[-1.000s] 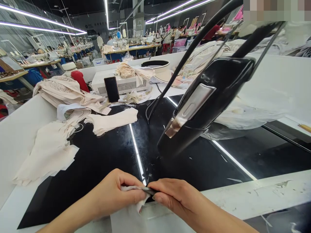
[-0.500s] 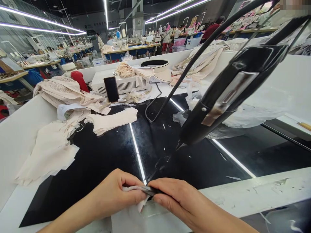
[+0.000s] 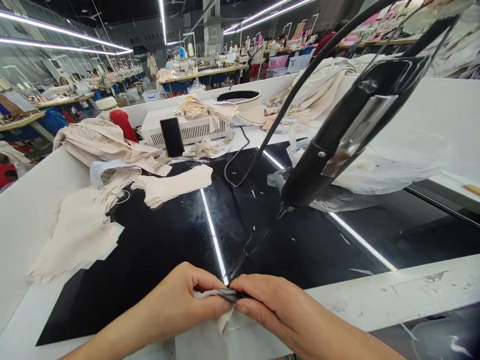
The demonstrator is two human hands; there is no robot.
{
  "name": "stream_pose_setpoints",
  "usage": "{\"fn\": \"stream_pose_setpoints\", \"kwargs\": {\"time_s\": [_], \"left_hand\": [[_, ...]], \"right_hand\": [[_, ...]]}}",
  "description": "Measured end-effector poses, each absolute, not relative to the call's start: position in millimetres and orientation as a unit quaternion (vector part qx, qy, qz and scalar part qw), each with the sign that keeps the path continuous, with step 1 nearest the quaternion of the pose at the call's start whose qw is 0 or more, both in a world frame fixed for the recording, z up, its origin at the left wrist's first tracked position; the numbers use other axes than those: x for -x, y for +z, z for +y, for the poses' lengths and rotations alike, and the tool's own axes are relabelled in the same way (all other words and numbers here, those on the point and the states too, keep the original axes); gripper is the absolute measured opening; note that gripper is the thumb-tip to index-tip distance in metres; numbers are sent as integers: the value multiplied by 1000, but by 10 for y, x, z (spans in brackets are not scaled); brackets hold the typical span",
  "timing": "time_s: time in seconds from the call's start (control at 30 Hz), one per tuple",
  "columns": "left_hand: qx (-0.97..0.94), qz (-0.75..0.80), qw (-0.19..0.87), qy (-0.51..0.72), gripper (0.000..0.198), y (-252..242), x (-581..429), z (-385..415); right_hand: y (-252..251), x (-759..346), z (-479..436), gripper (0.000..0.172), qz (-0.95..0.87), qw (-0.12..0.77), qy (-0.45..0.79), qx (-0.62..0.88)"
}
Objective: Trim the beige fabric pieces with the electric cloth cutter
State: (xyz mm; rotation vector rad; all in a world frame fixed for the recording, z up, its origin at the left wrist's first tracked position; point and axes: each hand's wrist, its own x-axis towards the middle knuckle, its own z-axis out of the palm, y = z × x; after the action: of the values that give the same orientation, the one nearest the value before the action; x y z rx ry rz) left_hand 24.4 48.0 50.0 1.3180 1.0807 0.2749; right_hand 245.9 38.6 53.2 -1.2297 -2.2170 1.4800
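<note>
Near the front edge of the black glossy tabletop (image 3: pixel 157 260), my two hands meet at the bottom centre. My left hand (image 3: pixel 195 295) pinches a small folded piece of pale fabric (image 3: pixel 224 320), one end of which hangs below the fingers. Closed around a small dark metal tool (image 3: pixel 229 294), my right hand (image 3: pixel 262 300) holds its tip against the fabric. The exact shape of the tool is hidden by the fingers. A black hand-held device (image 3: pixel 337 135) on a cable hangs above the table to the right, its thin tip pointing down.
Stacks of cut beige fabric (image 3: pixel 78 230) lie at left, another stack (image 3: pixel 176 185) nearer the middle. A phone (image 3: pixel 171 137) leans on a white vented box (image 3: pixel 191 131). Clear plastic bags (image 3: pixel 390 170) lie at right. A black cable (image 3: pixel 258 155) loops down to the tabletop.
The hanging black device has swung slightly up and to the right. My hands keep nearly the same pose around the fabric and tool; the view has shifted a little.
</note>
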Motion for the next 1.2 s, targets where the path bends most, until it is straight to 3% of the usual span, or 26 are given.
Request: {"fn": "stream_pose_setpoints", "kwargs": {"time_s": [0.33,0.7,0.97,1.2], "left_hand": [[-589,474,644,120,27,493,-260,457],[-584,483,642,114,20,475,-278,447],[-594,473,640,117,17,482,-303,416],[-592,468,646,119,20,505,-340,411]], "right_hand": [[540,-2433,357,35,-763,128,462,433],[563,-2433,382,24,-751,80,498,426],[567,-2433,386,29,-763,41,485,425],[536,-2463,341,33,-768,62,488,410]]}}
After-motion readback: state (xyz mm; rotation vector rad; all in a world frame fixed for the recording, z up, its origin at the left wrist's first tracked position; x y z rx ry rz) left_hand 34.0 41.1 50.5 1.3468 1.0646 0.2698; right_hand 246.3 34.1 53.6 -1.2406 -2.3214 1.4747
